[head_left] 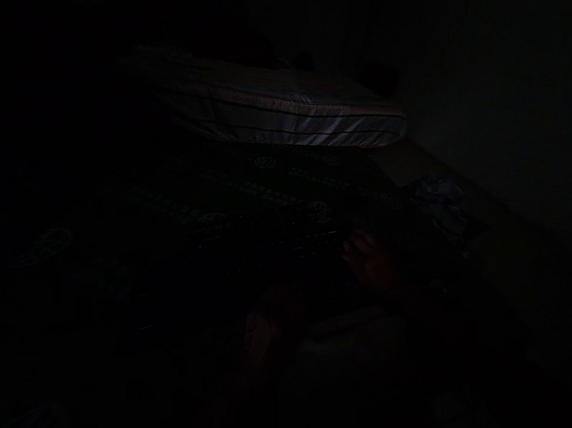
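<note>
The scene is very dark. My right hand (372, 264) lies right of the middle, palm down, with its fingers stretched out and slightly apart at the right end of a long dark object (269, 253). Small glints in rows run along that object; its kind is hard to make out, and a keyboard is possible. Lower and further left, a dim reddish shape (266, 327) appears to be my left hand, its fingers lost in shadow. Whether it touches anything cannot be seen.
Under the dark object spreads a dark green sheet (260, 183) printed with round emblems and lettering. A mattress with a striped cover (310, 123) lies across the back. At right, a crumpled pale item (438, 196) rests near the wall (511, 113).
</note>
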The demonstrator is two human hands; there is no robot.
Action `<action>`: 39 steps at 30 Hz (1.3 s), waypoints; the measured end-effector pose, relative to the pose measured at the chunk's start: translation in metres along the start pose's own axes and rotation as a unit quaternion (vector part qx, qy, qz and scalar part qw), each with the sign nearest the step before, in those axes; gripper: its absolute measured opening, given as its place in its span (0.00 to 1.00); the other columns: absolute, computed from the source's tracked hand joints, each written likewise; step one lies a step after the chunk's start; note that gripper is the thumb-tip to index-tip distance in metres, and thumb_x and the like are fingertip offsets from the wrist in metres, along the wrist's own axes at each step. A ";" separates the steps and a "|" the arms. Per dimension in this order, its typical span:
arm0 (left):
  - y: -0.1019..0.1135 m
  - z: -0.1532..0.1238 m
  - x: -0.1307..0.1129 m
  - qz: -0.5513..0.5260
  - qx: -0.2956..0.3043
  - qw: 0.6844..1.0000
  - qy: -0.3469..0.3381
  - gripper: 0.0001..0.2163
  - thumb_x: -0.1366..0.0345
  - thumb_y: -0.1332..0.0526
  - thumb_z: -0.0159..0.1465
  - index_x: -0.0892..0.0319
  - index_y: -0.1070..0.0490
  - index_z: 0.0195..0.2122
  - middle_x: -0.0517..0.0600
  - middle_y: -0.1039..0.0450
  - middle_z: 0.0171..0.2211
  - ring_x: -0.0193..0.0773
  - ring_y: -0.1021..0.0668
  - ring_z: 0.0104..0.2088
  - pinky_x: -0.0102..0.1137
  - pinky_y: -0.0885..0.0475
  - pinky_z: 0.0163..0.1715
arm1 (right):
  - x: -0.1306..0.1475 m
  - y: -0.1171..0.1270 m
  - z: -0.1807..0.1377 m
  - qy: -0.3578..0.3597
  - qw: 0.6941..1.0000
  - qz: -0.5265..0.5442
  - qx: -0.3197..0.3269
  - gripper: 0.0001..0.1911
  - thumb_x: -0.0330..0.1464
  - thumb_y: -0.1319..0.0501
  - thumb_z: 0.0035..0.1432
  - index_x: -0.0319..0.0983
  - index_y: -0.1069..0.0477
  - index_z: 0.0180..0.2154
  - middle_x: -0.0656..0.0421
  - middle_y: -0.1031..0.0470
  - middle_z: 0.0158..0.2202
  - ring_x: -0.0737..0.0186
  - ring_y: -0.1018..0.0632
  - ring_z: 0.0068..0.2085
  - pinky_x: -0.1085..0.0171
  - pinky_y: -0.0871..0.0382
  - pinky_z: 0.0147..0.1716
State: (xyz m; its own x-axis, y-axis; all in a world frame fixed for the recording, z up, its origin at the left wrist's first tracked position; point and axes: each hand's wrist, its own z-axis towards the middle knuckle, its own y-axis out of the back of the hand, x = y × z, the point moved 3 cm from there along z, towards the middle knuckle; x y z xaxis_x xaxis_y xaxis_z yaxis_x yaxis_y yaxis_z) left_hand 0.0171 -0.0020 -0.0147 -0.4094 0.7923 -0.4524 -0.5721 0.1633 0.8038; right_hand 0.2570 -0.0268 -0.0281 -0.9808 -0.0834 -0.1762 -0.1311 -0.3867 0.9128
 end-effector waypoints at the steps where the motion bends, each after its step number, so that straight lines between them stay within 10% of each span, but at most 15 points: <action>1: 0.000 0.000 0.000 0.001 0.001 1.000 0.001 0.13 0.60 0.44 0.65 0.61 0.33 0.48 0.54 0.31 0.47 0.39 0.26 0.44 0.40 0.28 0.44 | 0.000 0.000 0.001 0.000 1.000 0.002 -0.002 0.17 0.34 0.50 0.64 0.35 0.30 0.49 0.47 0.29 0.51 0.50 0.36 0.57 0.52 0.37 0.52; 39: 0.001 0.001 0.000 0.003 -0.012 1.000 -0.003 0.13 0.60 0.44 0.65 0.61 0.33 0.48 0.54 0.31 0.47 0.38 0.26 0.43 0.39 0.28 0.44 | 0.004 0.003 -0.006 -0.070 0.997 0.004 -0.026 0.17 0.33 0.50 0.63 0.36 0.28 0.47 0.46 0.31 0.54 0.48 0.33 0.56 0.51 0.35 0.53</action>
State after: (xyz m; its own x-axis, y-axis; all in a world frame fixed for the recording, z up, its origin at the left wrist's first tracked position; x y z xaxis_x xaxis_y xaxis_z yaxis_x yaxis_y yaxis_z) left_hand 0.0174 -0.0010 -0.0130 -0.4088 0.7970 -0.4446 -0.5867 0.1436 0.7969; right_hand 0.2535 -0.0337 -0.0281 -0.9927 0.0403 -0.1134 -0.1196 -0.4333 0.8933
